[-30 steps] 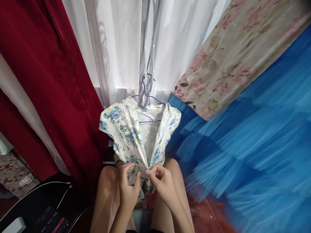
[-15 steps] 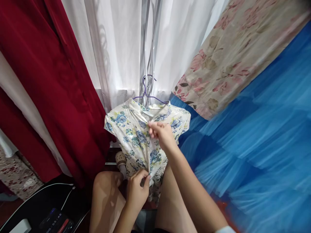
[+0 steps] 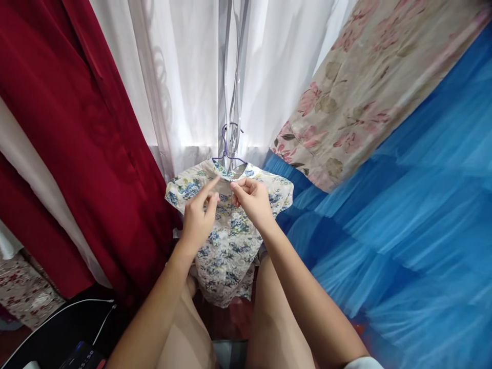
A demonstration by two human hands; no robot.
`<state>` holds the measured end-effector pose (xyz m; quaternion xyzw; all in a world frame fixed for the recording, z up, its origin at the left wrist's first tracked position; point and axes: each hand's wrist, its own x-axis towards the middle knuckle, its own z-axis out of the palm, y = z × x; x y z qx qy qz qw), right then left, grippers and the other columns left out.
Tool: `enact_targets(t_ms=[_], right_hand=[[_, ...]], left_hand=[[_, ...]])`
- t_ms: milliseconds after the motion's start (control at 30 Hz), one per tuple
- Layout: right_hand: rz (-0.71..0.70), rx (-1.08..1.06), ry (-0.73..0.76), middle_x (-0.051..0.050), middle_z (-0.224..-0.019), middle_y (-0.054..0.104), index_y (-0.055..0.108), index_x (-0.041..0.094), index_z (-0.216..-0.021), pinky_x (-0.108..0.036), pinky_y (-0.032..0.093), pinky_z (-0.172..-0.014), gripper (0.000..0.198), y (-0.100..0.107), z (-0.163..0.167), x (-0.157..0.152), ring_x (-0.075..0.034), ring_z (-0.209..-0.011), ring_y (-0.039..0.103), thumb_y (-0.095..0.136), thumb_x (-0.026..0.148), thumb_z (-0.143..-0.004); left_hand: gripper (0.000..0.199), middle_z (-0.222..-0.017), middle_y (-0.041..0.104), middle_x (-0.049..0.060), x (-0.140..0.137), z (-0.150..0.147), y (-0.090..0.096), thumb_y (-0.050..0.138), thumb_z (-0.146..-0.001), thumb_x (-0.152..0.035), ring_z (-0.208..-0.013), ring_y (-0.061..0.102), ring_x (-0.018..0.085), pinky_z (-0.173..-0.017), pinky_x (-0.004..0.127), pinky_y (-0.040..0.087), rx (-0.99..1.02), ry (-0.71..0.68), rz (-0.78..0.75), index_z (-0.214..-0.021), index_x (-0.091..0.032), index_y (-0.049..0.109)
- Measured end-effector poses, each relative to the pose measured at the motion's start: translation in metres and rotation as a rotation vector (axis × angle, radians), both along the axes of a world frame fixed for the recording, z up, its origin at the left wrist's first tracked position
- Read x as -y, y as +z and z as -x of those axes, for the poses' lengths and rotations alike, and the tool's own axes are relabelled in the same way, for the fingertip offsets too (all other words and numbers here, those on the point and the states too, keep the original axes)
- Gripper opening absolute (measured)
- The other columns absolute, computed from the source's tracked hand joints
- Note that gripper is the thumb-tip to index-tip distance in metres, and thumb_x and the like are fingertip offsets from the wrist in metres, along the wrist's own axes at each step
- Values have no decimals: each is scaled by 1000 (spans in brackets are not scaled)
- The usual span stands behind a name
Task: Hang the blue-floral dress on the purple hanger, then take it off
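Observation:
A white short-sleeved dress (image 3: 226,251) with blue floral print hangs upright on a purple wire hanger (image 3: 225,148). My right hand (image 3: 251,200) pinches the front edge at the neckline, thumb against fingertips; any small fastener there is too small to make out. Just left of the collar, my left hand (image 3: 200,215) has its index finger stretched toward the neckline and its thumb apart, with nothing visibly held. Down the middle of the dress, the front edges lie together.
Grey straps (image 3: 232,66) run up from the hanger before a white curtain (image 3: 184,77). Red drapes (image 3: 100,154) hang left; a pink-flowered cloth (image 3: 338,113) and blue tulle (image 3: 384,230) hang right. A phone (image 3: 82,356) and white cable lie on a black surface at lower left.
My left hand has let go of the lower front and risen to the collar. My right hand has moved slightly up to the neckline. The front opening at the neck has drawn together.

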<state>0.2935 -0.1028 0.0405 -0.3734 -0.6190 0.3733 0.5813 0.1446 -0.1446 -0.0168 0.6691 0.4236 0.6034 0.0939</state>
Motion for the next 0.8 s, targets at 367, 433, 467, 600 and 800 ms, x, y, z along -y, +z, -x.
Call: enact_targets(t_ms=[367,433,467,600,800], right_hand=[[3,-92,46,9,-45,42,48,21,-69,-23,22,-42,28,-36,-2,-26,-7,-39,32,65,41,-80],[18,-24,27,8,-46,41,49,21,-69,-23,21,-43,29,-45,-4,-25,-8,-40,30,64,43,-80],[23,16,19,8,-46,40,49,21,-69,-23,20,-43,30,-48,-6,-22,-8,-40,30,64,44,-80],[24,109,35,8,-49,40,52,20,-70,-23,21,-45,27,-55,-19,-6,-8,-43,32,63,41,-82],[57,163,21,7,-50,43,52,20,-69,-24,23,-46,25,-62,-32,11,-9,-44,35,62,39,-83]], left_hand=[[19,-90,68,4,-62,-4,57,52,-97,-27,-89,63,17,-84,28,46,-166,84,-279,-92,-16,66],[22,-87,68,4,-74,15,56,52,-97,-30,-86,63,17,-82,26,46,-22,166,-271,-91,-15,66],[23,-85,67,4,-84,28,55,51,-97,-32,-85,63,17,-81,26,46,66,205,-260,-91,-15,66],[20,-87,64,3,-129,87,42,52,-94,-28,-85,60,14,-81,23,45,493,311,-58,-93,-12,64],[12,-59,54,-1,-137,98,-26,55,-84,-18,-59,53,12,-69,28,48,696,202,469,-73,-13,56]])
